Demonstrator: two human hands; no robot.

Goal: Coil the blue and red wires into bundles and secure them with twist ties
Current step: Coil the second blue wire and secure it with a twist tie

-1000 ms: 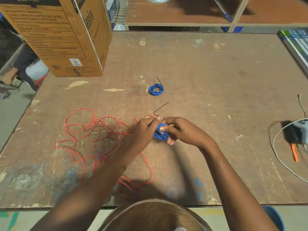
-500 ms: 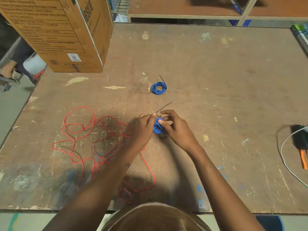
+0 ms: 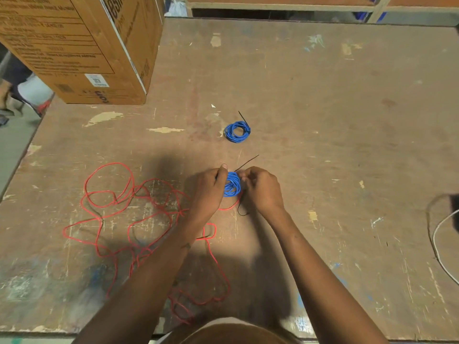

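head | left hand (image 3: 208,189) holds blue coil (image 3: 232,184) | right hand (image 3: 260,187) pinches black tie (image 3: 246,163) at 12 o'clock | twist tight, keep loops together

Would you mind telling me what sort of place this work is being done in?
Probably a workshop or storeroom: a scuffed, paint-marked wooden workbench, a large printed cardboard box on it, and wooden shelving behind.

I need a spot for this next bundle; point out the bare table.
Bare: right of the finished blue coil, up to the white cable; also behind it, beside the cardboard box. Crowded: loose red wire on the left.
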